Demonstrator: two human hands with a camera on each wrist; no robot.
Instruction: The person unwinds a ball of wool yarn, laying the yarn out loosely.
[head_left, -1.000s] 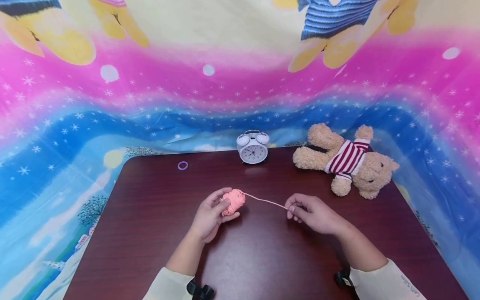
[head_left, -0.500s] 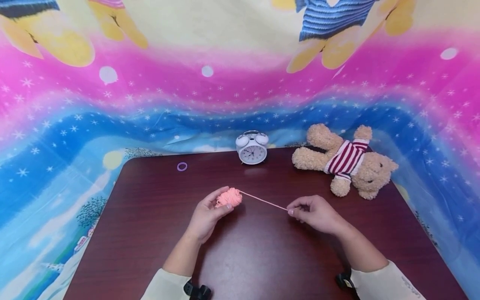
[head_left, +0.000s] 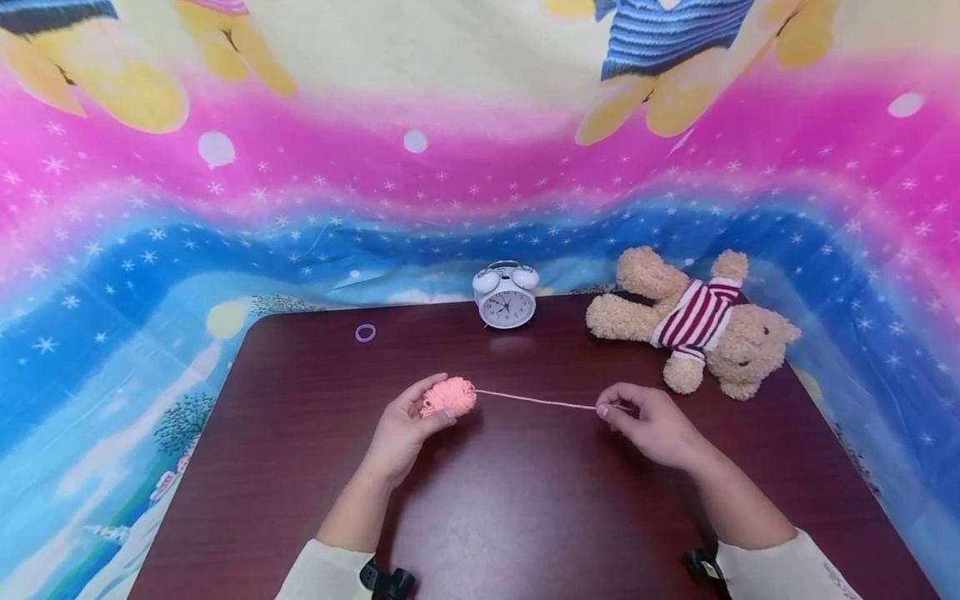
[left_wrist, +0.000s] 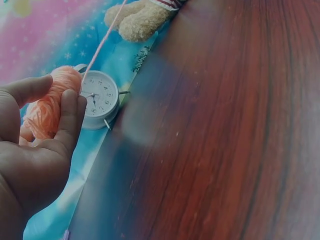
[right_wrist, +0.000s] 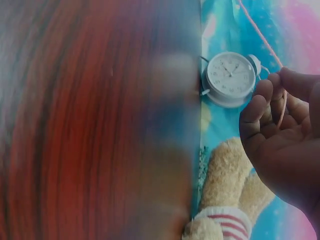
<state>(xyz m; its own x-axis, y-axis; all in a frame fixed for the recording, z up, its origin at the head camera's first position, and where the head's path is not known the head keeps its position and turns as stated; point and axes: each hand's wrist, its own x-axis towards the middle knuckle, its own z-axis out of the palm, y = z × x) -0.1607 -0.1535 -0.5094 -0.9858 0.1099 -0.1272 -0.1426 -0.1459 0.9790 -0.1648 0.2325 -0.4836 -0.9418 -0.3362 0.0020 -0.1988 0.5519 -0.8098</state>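
Observation:
A small ball of peach-pink yarn [head_left: 452,397] is gripped between the thumb and fingers of my left hand [head_left: 401,437], above the middle of the table. From its right side a strand of yarn [head_left: 536,401] stretches nearly straight across to my right hand [head_left: 656,427]. There the thumb and index finger pinch the strand, and its short tail hangs inside the palm in the right wrist view, by the curled fingers [right_wrist: 256,107]. In the left wrist view the wound yarn ball [left_wrist: 52,107] shows its loops between thumb and fingers.
A white twin-bell alarm clock [head_left: 507,302] stands at the back edge of the dark wood table [head_left: 300,433]. To its left lies a purple ring [head_left: 365,333]. A teddy bear [head_left: 693,321] in a striped shirt lies at the back right. A printed cloth [head_left: 480,192] hangs behind.
My hands have drawn apart: the left moved slightly left with the yarn ball, the right moved right with the strand. The strand between them is longer. The ball has turned in my left fingers.

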